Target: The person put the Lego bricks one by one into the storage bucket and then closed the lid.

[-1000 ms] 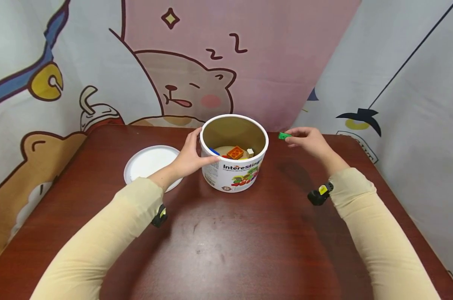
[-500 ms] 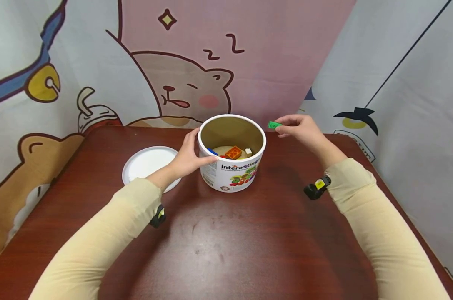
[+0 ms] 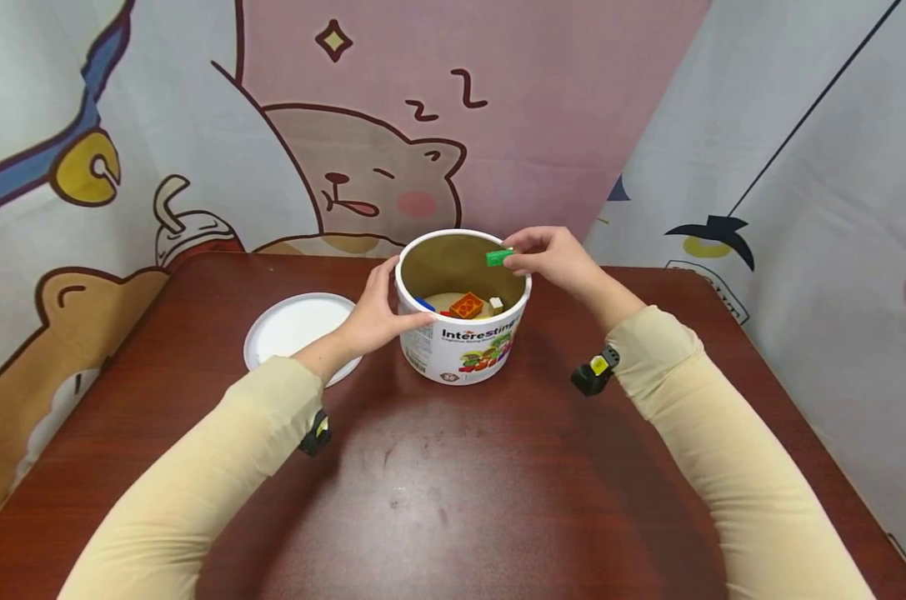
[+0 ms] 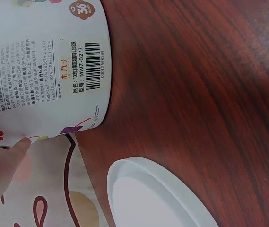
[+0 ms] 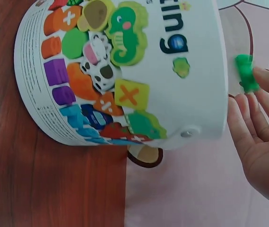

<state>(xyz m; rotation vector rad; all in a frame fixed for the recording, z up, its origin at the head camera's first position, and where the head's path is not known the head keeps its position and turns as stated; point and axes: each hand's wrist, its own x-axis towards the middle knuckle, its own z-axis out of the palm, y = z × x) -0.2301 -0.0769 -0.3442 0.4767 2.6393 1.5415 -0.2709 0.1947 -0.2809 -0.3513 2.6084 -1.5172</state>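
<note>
A white printed bucket (image 3: 456,354) stands upright on the table with no lid on. My left hand (image 3: 377,317) holds its left side, the thumb along the front rim and the fingers round the far side. Over the right part of the bucket's mouth, a green toy brick (image 3: 499,257) is pinched between thumb and fingers of my right hand (image 3: 552,257). That brick looks blurred in the right wrist view. Down inside the bucket lie an orange brick (image 3: 467,306), a small white brick (image 3: 496,307) and a blue piece (image 3: 424,303); the near wall hides part of the inside.
A round white lid (image 3: 298,323) lies on the brown wooden table (image 3: 453,483) left of the bucket, partly behind my left forearm. A cartoon-printed cloth (image 3: 558,125) hangs behind the table and along its sides.
My right hand has carried the green brick leftward, from beside the bucket to over its mouth. The left hand has stayed on the bucket.
</note>
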